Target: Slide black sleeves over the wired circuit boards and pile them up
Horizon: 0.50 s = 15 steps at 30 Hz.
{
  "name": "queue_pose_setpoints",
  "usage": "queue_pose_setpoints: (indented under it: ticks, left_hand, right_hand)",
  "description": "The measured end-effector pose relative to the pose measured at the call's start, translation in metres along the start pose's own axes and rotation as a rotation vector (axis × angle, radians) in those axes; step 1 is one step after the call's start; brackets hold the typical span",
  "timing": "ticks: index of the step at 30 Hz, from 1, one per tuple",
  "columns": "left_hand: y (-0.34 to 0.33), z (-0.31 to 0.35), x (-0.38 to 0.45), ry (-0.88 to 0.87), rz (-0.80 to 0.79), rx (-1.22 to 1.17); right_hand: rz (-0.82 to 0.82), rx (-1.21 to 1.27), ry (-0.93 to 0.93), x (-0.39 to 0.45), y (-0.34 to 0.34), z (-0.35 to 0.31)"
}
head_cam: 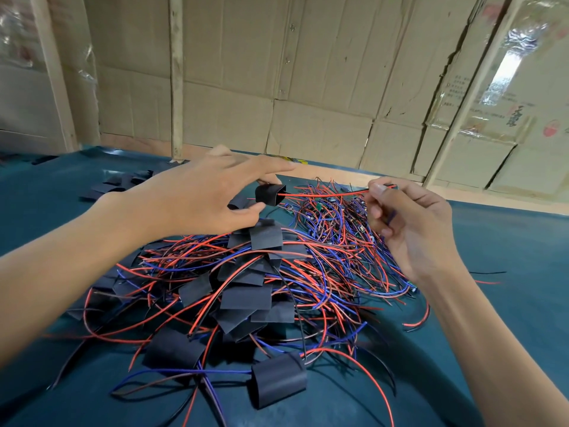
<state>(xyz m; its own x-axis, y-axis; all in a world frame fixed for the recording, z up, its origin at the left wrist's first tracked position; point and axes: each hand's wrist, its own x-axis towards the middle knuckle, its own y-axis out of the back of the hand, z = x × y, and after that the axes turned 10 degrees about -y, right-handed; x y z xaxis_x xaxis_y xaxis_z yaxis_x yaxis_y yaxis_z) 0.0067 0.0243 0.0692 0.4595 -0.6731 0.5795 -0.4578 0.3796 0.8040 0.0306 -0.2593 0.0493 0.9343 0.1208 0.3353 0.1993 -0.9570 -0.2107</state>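
My left hand (203, 198) pinches a black sleeve (270, 194) between thumb and fingers, above the heap. A red wire (323, 195) runs out of the sleeve's open end to my right hand (409, 223), which pinches the wire's far end between thumb and forefinger. The board on that wire is hidden inside the sleeve. Below lies a pile of sleeved boards (246, 291) tangled in red, blue and black wires. Bare wired boards (335, 220) lie in a heap behind it, between my hands.
Everything sits on a dark green table (508, 272). Flat unused black sleeves (120, 184) are scattered at the back left. One sleeved board (278, 380) lies apart near the front. A cardboard wall (308, 87) closes the table's far side.
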Motion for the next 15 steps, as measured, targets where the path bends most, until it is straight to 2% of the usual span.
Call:
queue_pose_setpoints:
  ticks: [5,10,15]
  left_hand:
    - [0.0,-0.002,0.0,0.005,-0.028,0.005]
    - [0.0,0.002,0.003,-0.042,-0.029,0.047]
    - [0.0,0.005,0.006,-0.08,-0.015,0.104]
  right_hand:
    - [-0.022,-0.063,0.056,0.001,0.0,0.003]
    - [-0.022,-0.31,0.133,-0.006,-0.013,0.011]
    - [-0.191,-0.587,0.124,-0.014,-0.028,0.015]
